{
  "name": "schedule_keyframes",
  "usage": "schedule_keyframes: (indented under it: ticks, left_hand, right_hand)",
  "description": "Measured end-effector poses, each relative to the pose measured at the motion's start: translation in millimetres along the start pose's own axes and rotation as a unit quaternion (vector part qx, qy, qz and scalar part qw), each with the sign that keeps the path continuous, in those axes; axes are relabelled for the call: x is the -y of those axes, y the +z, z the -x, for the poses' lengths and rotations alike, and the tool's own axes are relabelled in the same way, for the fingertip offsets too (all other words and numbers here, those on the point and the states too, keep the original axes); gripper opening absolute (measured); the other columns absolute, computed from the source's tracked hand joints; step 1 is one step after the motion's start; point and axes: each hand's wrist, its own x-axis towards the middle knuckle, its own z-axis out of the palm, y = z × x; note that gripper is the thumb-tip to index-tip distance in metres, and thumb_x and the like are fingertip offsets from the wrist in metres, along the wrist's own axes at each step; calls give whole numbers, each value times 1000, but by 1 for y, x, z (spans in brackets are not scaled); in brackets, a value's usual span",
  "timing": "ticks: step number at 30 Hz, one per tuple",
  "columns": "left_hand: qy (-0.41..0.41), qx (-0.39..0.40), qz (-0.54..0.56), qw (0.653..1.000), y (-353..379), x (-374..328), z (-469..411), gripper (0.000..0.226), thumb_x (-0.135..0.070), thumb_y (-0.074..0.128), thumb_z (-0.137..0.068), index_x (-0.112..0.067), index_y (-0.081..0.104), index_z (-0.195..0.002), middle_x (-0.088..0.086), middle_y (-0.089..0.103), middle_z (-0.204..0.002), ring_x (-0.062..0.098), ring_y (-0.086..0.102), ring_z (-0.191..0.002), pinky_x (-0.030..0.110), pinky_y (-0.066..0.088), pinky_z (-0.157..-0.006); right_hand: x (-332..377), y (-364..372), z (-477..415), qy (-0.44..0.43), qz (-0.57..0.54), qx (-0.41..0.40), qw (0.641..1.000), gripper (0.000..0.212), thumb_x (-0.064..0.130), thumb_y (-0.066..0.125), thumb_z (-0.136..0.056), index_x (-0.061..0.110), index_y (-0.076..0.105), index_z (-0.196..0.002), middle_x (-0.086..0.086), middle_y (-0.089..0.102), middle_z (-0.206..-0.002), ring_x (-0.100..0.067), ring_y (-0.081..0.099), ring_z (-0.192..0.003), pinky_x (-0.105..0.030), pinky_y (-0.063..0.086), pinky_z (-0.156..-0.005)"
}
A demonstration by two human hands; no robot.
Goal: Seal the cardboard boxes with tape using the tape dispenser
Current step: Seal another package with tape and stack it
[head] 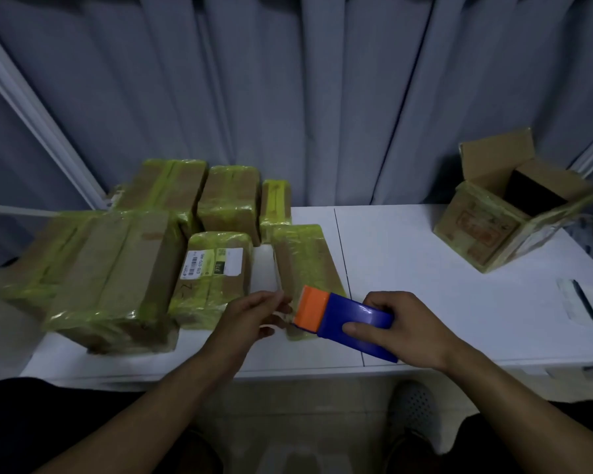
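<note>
Step in hand: starting a tape run. Right hand [404,323] wraps thumb and fingers round the blue tape dispenser [353,321], at 5 o'clock on the white table [425,268]. Left hand [250,316] fingertips narrow, pinching what looks like the tape end [284,314] at the orange mouth, over the near end of the narrow taped box [305,261]. Open cardboard box [504,213] at 2 o'clock, unsealed. Next: likely anchor the end, draw the dispenser along a seam.

My dispenser [348,318] and left hand [254,314] cover the near end of the narrow box [305,258]. Whether my fingers [274,299] pinch tape there, I cannot tell. The big box [110,278] at left is smeared; fine print on the 1 label [211,263] is too small to read.
</note>
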Motion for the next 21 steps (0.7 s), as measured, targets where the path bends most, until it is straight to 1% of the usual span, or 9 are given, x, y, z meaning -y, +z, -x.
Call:
schedule_keyframes:
  ticks: [3, 6, 8, 10, 12, 14, 17, 19, 21]
  left_hand:
    - [5, 12, -19, 1000, -1, 1, -1, 22, -29, 64, -93, -11, 75, -98, 9, 74, -93, 15, 65, -78, 30, 47, -74]
    - [15, 12, -65, 998, 0, 5, -2, 12, -24, 68, -92, -17, 76, -93, 3, 73, -84, 11, 64, -74, 28, 48, -72]
    - [8, 8, -75, 997, 1, 8, -4, 11, -22, 66, -93, -20, 77, -91, -1, 73, -81, 9, 63, -73, 26, 48, -71]
    - [1, 8, -78, 997, 2, 10, -5, 12, -22, 65, -94, -22, 77, -92, -4, 74, -85, 8, 65, -77, 26, 50, -73]
    - [3, 7, -73, 997, 3, 12, -6, 12, -21, 66, -94, -23, 77, -92, -6, 75, -90, 8, 68, -85, 28, 54, -78]
    - [15, 0, -77, 997, 2, 14, -7, 12, -19, 65, -95, -21, 76, -91, -5, 76, -91, 10, 69, -90, 30, 56, -82]
    - [19, 2, -102, 995, 3, 17, -10, 14, -17, 60, -98, -15, 72, -92, -3, 75, -86, 8, 68, -85, 27, 56, -78]
    - [24, -9, -118, 993, 6, 18, -10, 16, -16, 56, -100, -12, 69, -93, 1, 73, -86, 5, 67, -78, 24, 56, -72]
    - [44, -33, -125, 991, 8, 19, -10, 17, -13, 53, -101, -9, 67, -93, 5, 71, -86, 6, 66, -75, 22, 56, -70]
  right_hand:
    - [1, 1, 1, -4, -9, 2, 1000, 45, 66, 76, -74, 23, 67, -78, 5, 69, -74, -11, 68, -65, -23, 51, -61]
    - [0, 2, 0, 0, -6, 4, 1000, 35, 56, 80, -80, 24, 67, -79, 8, 69, -73, -10, 67, -65, -20, 49, -61]
    - [-1, 3, 0, 0, -7, 9, 1000, 34, 55, 79, -79, 24, 67, -81, 9, 70, -75, -10, 69, -67, -22, 51, -62]
    - [-2, 4, 0, 0, -6, 13, 1000, 38, 60, 77, -77, 23, 69, -84, 8, 71, -78, -12, 70, -71, -26, 55, -64]
    - [-1, 4, 1, 1, -7, 18, 1000, 48, 69, 74, -74, 23, 69, -87, 9, 72, -80, -12, 71, -73, -30, 58, -67]
    - [-1, 4, 2, 5, -5, 20, 1000, 57, 77, 73, -70, 23, 70, -87, 7, 72, -81, -13, 72, -74, -33, 59, -68]
    - [-2, 5, 0, 11, 0, 20, 1000, 58, 76, 73, -70, 21, 69, -85, 5, 71, -79, -13, 71, -72, -35, 59, -68]
    - [0, 8, 0, 12, 4, 14, 1000, 52, 72, 74, -73, 21, 68, -83, 7, 71, -77, -12, 71, -71, -31, 58, -66]
    - [4, 10, 1, 9, 5, 3, 1000, 44, 64, 75, -76, 21, 67, -79, 9, 70, -74, -10, 69, -68, -23, 54, -61]
